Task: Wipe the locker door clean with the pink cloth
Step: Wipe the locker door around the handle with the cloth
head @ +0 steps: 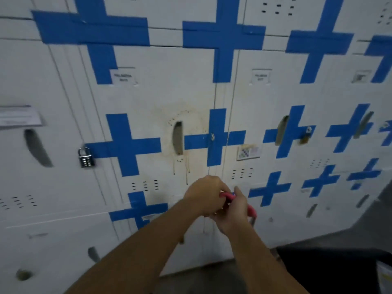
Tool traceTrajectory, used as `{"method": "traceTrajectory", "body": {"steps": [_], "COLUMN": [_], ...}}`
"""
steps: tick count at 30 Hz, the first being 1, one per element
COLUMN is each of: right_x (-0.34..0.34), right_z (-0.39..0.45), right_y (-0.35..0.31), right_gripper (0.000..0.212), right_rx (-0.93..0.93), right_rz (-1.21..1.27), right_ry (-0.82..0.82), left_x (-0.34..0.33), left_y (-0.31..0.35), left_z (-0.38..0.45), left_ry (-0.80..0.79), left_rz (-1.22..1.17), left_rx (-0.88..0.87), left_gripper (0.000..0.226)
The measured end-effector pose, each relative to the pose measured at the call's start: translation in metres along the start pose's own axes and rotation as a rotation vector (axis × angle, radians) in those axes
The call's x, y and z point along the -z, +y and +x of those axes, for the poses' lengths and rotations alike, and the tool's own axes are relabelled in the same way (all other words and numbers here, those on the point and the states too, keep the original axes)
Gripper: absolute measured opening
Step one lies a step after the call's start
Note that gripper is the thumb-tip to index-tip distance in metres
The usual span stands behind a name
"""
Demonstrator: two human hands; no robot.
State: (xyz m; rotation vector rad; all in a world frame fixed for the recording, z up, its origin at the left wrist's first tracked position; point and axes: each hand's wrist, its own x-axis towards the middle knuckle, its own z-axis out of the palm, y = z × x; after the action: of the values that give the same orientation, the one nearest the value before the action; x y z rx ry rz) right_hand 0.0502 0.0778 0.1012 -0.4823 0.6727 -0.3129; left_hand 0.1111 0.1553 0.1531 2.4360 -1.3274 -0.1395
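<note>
The pink cloth (237,201) is bunched between the left hand (206,195) and right hand (234,211), fingers curled round it, probably being folded before the stained locker door (161,98) above is wiped.

White locker door (148,98) carries bright blue tape crosses (125,145) and a yellowish-brown stain (184,117) around its grey handle recess, with thin brown drips below; the pink cloth (251,210) shows between the hands; a silver padlock (86,158) with dark buttons hangs left, a brass-coloured padlock (305,137) right, beside a checkered purple-and-white sticker (248,152)
</note>
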Motion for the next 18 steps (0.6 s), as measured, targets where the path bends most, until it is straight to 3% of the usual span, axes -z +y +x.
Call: {"method": "traceTrajectory", "body": {"steps": [3,5,8,10,15,18], "right_x": [-0.047,-0.07,-0.1,-0.118,-0.167,-0.206], "right_z": [0.002,-0.004,-0.021,-0.034,-0.058,-0.049], "right_y": [0.011,0.012,0.006,0.003,-0.005,-0.009], "right_gripper": [0.025,0.017,0.037,0.053,0.03,0.051], "right_rx": [0.073,0.131,0.264,0.373,0.735,1.069], "right_rz": [-0.031,-0.053,-0.149,-0.186,-0.389,-0.696], "right_ry": [0.05,0.089,0.147,0.147,0.042,0.023], "left_x": [0.037,0.063,0.106,0.129,0.154,0.157], "left_y": [-0.029,-0.052,-0.087,-0.108,-0.147,-0.167], "left_z": [-0.022,-0.035,-0.045,-0.048,-0.043,-0.029], "left_ry": [0.106,0.379,0.904,1.101,1.171,1.143], "left_rz": [0.079,0.112,0.162,0.14,0.221,0.29], "left_rx": [-0.035,-0.066,-0.023,0.076,0.174,0.207], "left_gripper": [0.025,0.035,0.039,0.042,0.058,0.065]}}
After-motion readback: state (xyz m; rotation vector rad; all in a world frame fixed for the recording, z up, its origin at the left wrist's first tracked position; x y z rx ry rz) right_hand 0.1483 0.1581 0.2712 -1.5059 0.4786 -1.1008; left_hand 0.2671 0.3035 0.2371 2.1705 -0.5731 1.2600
